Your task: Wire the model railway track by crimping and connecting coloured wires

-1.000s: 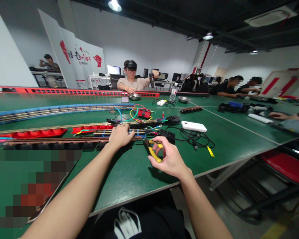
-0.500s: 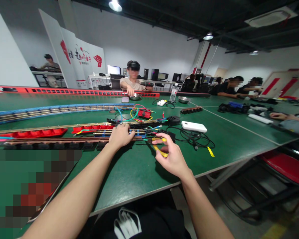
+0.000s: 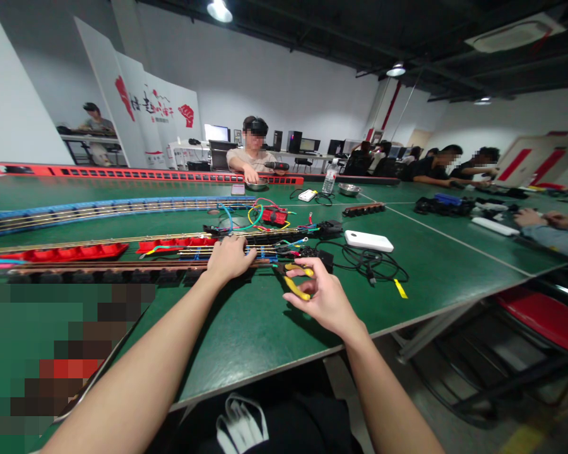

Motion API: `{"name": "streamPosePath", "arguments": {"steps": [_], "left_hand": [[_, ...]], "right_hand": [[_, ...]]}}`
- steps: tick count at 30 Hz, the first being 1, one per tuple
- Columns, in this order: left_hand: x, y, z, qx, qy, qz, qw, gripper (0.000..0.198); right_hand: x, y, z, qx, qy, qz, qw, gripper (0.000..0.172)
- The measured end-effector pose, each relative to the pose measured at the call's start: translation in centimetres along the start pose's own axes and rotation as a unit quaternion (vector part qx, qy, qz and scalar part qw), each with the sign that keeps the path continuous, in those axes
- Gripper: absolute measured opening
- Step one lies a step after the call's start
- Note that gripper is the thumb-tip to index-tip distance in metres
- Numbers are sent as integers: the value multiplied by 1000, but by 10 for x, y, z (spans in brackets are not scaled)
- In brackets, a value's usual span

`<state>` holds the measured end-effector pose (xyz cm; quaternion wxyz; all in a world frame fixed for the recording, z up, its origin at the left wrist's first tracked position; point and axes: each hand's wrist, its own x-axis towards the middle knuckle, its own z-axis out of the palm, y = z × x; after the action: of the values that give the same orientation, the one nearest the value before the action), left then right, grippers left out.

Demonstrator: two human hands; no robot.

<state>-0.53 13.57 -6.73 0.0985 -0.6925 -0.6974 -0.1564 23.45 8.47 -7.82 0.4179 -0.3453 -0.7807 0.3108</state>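
Head view: right hand (image 3: 329, 295) holds pliers (image 3: 291, 285), likely stiff, best held by the handles (image 3: 299, 292); left hand (image 3: 230, 257) covers blue strip (image 3: 266, 252), grip hidden.

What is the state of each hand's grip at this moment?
Left hand: resting on the strips; grip cannot be told.
Right hand: holding yellow-handled pliers, handles apart.

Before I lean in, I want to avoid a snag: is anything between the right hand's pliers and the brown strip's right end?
Only a small teal piece, at the dark tips of the pliers; contact is too small to tell. Nothing else visible blocks the right hand from the brown strip; the left hand lies farther left.
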Motion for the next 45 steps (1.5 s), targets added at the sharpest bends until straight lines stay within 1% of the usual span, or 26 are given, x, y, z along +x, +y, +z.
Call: {"name": "streamPosePath", "arguments": {"steps": [3,7,14,16,20,23,25,27,30,32,35,37,42,45], "left_hand": [[0,0,0,3,-1,0,1000,45],[0,-1,1,11,6,4,1000,45],[0,0,1,10,7,7,1000,43],[0,0,1,9,6,6,1000,43],[0,1,-1,8,-3,1,1000,44],[0,1,-1,5,-3,2,1000,43],[0,1,-2,4,-3,3,1000,43],[0,1,-1,4,-5,0,1000,43],[0,0,-1,7,-7,-3,1000,44],[0,0,-1,8,-7,-3,1000,43],[0,-1,0,8,-5,-2,1000,43],[1,-1,0,11,-4,-4,1000,44],[1,-1,0,11,-4,0,1000,45],[1,-1,-1,9,-7,-2,1000,44]], "right_hand": [[0,0,2,-33,31,11,999,60],[0,-3,5,-110,75,13,991,58],[-1,-4,6,-200,96,-8,975,55],[-1,-5,5,-206,101,-6,973,55],[0,-8,4,-134,86,2,987,51],[0,-9,4,-69,58,-6,996,45],[-1,-8,6,-17,48,11,999,44],[-1,-6,9,44,53,37,997,44],[0,-4,15,93,85,48,991,42],[0,-2,18,88,118,40,988,41],[1,-1,19,80,151,31,985,45],[1,-3,17,87,168,28,981,47],[-2,-19,2,123,242,20,962,48],[-3,-22,-4,110,271,-4,956,47]]}}
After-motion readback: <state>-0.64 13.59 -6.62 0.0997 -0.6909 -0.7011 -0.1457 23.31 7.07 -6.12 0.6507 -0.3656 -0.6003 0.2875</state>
